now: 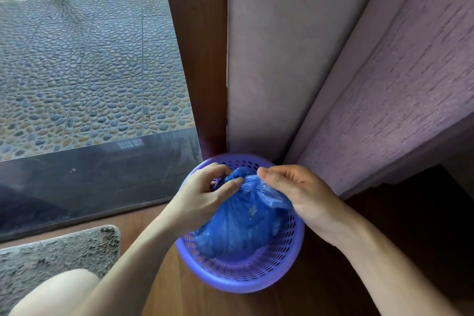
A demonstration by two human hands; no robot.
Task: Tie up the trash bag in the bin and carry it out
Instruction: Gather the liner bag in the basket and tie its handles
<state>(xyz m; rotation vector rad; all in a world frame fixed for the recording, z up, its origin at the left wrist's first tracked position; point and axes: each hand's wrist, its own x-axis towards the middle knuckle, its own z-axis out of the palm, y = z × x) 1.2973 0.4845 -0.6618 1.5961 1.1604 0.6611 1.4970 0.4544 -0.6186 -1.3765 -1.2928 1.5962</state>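
A blue plastic trash bag sits inside a purple perforated bin on the wooden floor, in the corner by a wall. The bag's top is gathered into a twisted bunch above the bin's far rim. My left hand pinches that bunch from the left, thumb and fingers closed on the plastic. From the right, my right hand grips the same bunched top, its fingers curled over the bag's upper edge. Pale trash shows faintly through the bag.
A glass door with a dark sill lies to the left, with pebble paving outside. A grey shaggy mat is at lower left, my knee beside it. A brown door frame, a pale wall and a purple curtain stand behind.
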